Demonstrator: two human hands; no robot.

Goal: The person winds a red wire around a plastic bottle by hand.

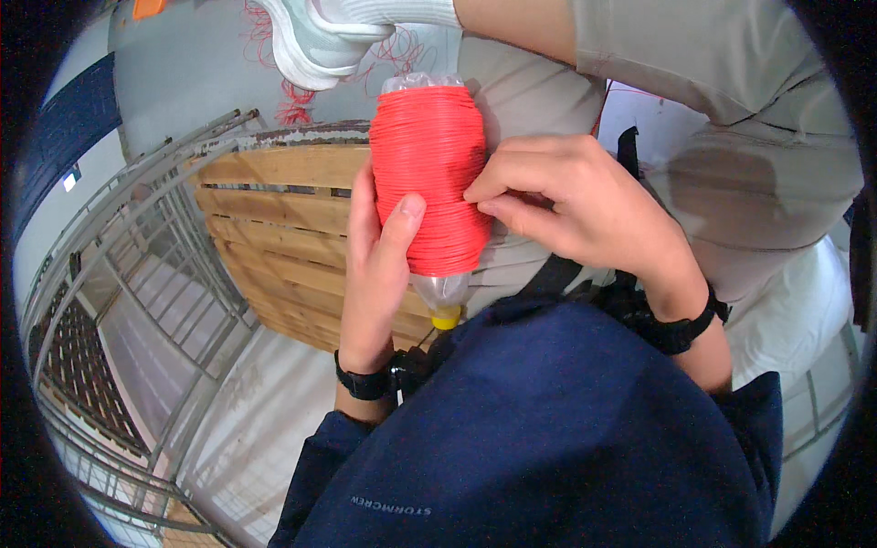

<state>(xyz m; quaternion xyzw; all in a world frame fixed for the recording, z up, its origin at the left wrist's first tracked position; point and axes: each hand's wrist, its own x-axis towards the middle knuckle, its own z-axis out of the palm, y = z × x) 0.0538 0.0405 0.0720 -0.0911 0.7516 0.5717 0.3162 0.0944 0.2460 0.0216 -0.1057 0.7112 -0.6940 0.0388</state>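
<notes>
A clear plastic bottle (442, 289) is tightly wrapped in many turns of red cord (427, 137). Its yellow cap (446, 319) points toward my body, and its bare base shows at the far end. My left hand (379, 242) grips the wound bottle from the left, thumb lying across the cord and the other fingers mostly hidden behind. At the right edge of the winding, my right hand (589, 205) is closed in a pinch, thumb and forefinger tips touching the cord there. A loose end of the cord cannot be made out.
Left of the bottle lies a slatted wooden surface (274, 215) beside a grey metal rail frame (164, 183). Tangled red cord (295, 102) lies on the grey floor (187, 78) near a white shoe (315, 46). Legs in beige trousers (703, 64) take up the upper right.
</notes>
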